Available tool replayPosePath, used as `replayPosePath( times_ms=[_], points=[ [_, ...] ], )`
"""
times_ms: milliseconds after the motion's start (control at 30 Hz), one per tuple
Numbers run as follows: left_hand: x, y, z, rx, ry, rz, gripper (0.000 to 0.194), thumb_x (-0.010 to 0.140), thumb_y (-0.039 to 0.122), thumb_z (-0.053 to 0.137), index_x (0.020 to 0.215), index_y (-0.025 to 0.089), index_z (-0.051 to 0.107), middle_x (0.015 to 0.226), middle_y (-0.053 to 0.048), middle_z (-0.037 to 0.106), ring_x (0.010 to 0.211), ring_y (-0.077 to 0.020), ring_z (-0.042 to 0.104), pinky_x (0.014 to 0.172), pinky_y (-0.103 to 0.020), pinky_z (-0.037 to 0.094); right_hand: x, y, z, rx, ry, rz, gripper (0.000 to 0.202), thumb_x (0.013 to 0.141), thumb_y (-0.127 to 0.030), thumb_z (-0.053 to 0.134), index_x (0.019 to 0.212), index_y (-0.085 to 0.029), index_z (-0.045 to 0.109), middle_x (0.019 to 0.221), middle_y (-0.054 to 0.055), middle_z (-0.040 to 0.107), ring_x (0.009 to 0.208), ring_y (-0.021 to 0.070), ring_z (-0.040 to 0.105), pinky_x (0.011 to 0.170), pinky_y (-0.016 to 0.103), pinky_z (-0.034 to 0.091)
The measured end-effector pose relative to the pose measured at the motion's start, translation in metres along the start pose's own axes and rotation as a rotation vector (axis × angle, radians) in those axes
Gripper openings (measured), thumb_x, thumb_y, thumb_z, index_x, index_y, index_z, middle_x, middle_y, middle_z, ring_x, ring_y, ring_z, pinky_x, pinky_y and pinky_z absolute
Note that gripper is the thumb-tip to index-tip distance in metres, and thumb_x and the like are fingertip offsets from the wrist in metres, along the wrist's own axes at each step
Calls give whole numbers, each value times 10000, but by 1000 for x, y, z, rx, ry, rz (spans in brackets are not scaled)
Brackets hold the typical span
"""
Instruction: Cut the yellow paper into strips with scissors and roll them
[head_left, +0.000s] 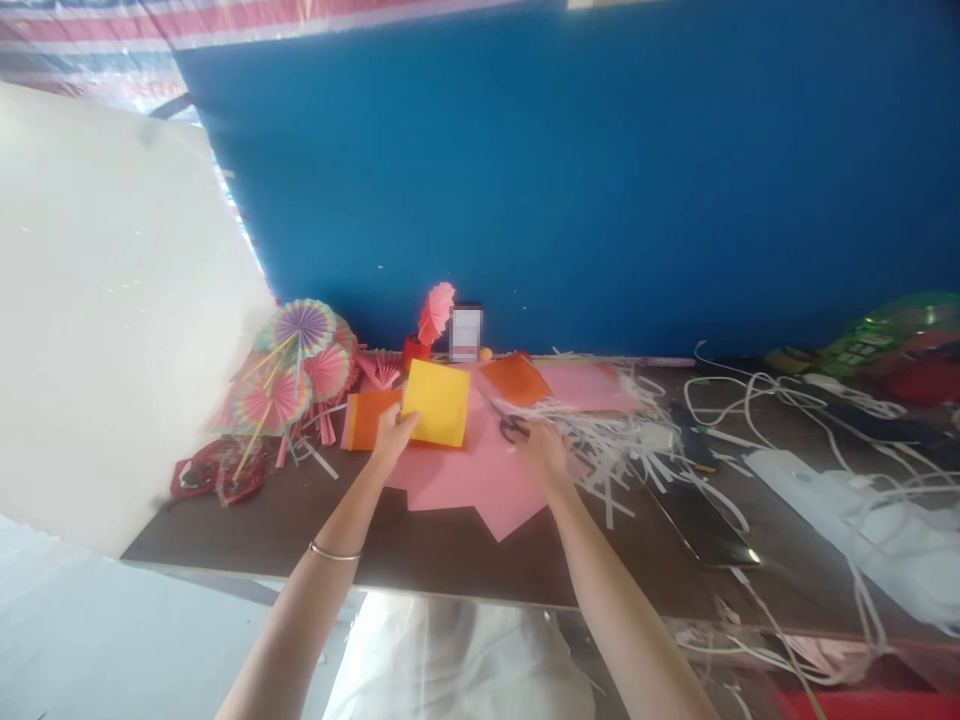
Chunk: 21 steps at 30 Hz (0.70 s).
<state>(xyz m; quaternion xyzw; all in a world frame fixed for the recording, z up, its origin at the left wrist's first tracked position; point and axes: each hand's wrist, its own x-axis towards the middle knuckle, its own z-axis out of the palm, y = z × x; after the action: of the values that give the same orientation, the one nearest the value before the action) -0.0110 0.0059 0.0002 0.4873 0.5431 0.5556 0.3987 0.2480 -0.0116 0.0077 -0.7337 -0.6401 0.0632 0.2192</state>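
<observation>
My left hand grips the lower left edge of a square yellow paper, held over the table. At the black-handled scissors, my right hand has its fingers on the handles, and the blades point up and left. Pink paper sheets lie under both hands. Orange paper is beside and behind my left hand, and another orange piece lies beyond the scissors.
Folded paper fans stand at the left. White paper strips are heaped right of my right hand. Farther right are a dark phone, a white power strip and tangled cables. A blue panel rises behind the table.
</observation>
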Motion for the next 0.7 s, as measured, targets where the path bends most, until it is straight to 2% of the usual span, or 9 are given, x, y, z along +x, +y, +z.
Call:
replayPosePath(
  times_ms=[100, 167, 400, 467, 567, 700],
  points=[
    [1, -1, 0, 2, -8, 2, 298, 634, 328, 666, 867, 146, 628, 893, -90, 665, 808, -216, 619, 709, -317, 463, 0, -1, -1, -30, -25, -12, 248, 788, -235, 454, 871, -171, 678, 889, 111, 643, 981, 286, 502, 850, 412, 290],
    [0, 0, 0, 16, -11, 11, 289, 633, 326, 666, 855, 146, 625, 880, -87, 666, 798, -215, 620, 703, -315, 461, 1, -1, -1, -58, -16, -28, 230, 785, -226, 473, 885, -159, 670, 877, 112, 645, 956, 272, 521, 850, 388, 300],
    [-2, 3, 2, 76, -41, 49, 302, 667, 319, 626, 907, 136, 604, 904, -91, 661, 819, -221, 620, 710, -319, 462, 0, 1, 1, 2, -61, -18, 235, 791, -223, 479, 926, -156, 660, 1007, 129, 605, 994, 263, 520, 750, 318, 382],
    [-3, 3, 2, 90, -44, 53, 299, 669, 314, 622, 908, 135, 603, 893, -92, 662, 810, -221, 622, 706, -320, 461, -1, 1, 3, -33, -62, -12, 250, 750, -175, 522, 963, -128, 644, 1045, 152, 592, 1015, 280, 514, 762, 327, 387],
    [-3, 4, 2, 101, -42, 71, 287, 667, 305, 621, 896, 132, 606, 873, -89, 665, 799, -220, 623, 689, -309, 458, -3, 0, 4, -57, -43, -27, 376, 688, -103, 577, 1064, -113, 591, 1072, 157, 594, 1036, 286, 515, 828, 340, 373],
    [-4, 5, 2, 95, -30, 94, 288, 657, 299, 623, 890, 129, 611, 874, -87, 669, 801, -215, 621, 690, -300, 454, -4, 1, 3, -4, -18, -6, 438, 683, -91, 580, 1118, -110, 543, 1088, 155, 590, 1050, 276, 516, 836, 327, 376]
  ],
)
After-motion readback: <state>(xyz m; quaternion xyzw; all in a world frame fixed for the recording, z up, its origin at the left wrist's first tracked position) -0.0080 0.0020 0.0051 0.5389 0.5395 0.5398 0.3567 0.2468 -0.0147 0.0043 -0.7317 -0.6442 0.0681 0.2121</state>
